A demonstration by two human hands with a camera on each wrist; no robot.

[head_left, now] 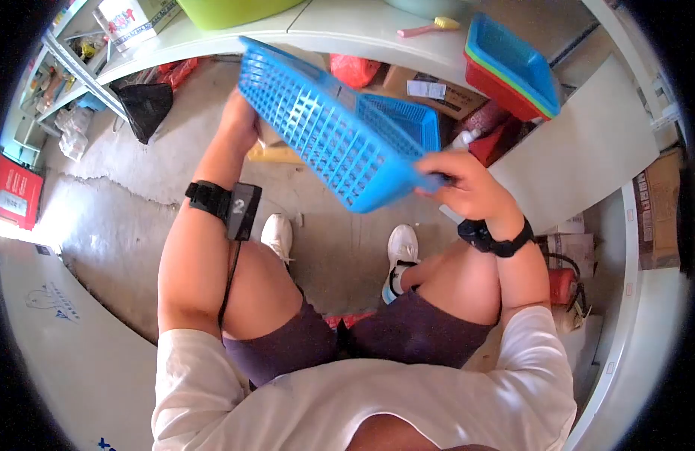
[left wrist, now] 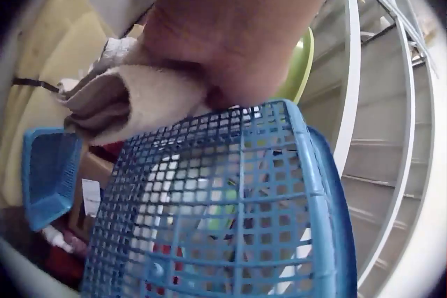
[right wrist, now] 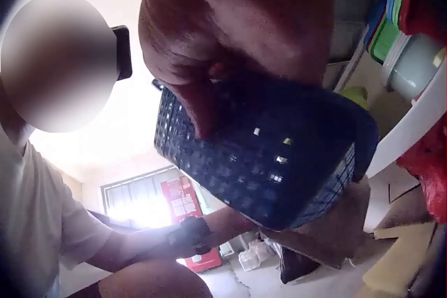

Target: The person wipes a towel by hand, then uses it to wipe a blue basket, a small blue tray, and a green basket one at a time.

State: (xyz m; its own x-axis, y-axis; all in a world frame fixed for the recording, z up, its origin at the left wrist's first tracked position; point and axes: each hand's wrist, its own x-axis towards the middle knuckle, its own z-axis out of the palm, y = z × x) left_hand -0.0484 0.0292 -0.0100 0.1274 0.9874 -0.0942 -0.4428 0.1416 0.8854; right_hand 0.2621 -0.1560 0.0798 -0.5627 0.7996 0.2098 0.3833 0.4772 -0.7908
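A blue perforated plastic basket [head_left: 317, 128] is held tilted in the air above the knees, between both hands. The left hand [head_left: 242, 120] is at its left end; in the left wrist view that hand [left wrist: 216, 67] holds a beige cloth [left wrist: 150, 99] against the basket's end [left wrist: 279, 193]. The right hand [head_left: 467, 184] grips the basket's right end, fingers over the rim. In the right wrist view the right hand's thumb or finger lies on the dark-looking basket [right wrist: 265, 151]. Part of the left hand is hidden behind the basket.
Stacked blue, green and red baskets [head_left: 513, 68] stand at the table's right. A pink brush [head_left: 430, 28] and a green basin [head_left: 234, 11] lie on the white table [head_left: 332, 30]. Another blue basket [head_left: 407, 120], a cardboard box [head_left: 437, 90] and a red bag [head_left: 355, 69] are below.
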